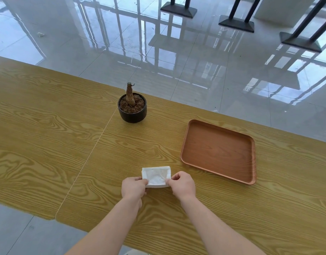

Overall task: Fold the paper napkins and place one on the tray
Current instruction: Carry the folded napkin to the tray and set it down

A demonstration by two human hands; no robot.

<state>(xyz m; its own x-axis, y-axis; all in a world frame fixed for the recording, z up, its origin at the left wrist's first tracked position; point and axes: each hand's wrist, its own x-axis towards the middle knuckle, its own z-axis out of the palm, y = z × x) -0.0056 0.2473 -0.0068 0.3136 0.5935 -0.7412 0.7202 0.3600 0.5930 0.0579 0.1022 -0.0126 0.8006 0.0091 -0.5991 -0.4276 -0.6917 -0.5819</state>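
Napkin: white paper napkin [156,176], folded into a small rectangle. It lies flat on the table, close to the person, between the two hands.
Left hand: left hand [133,187] is closed on the napkin's near left corner. The thumb and fingers pinch the paper at that edge.
Right hand: right hand [182,184] is closed on the napkin's near right corner. The fingers curl in and pinch the paper there.
Arms: both bare arms reach in from the bottom of the view and come close together at the napkin.
Tray: brown wooden tray [219,150] with round corners and a low rim. It sits on the table to the right of the napkin and a bit farther away. It is near the napkin but does not touch it. Nothing lies in it.
Plant pot: small black pot [132,115] with brown soil and a short bare stem standing up. It sits past the napkin, near the far edge of the table, well apart from the hands.
Table: long yellow wood table [48,135] with wavy grain lines. A thin seam runs across it, left of the napkin.
Floor: shiny grey tiles [195,70] lie past the table. Dark furniture bases stand on them at the top right.
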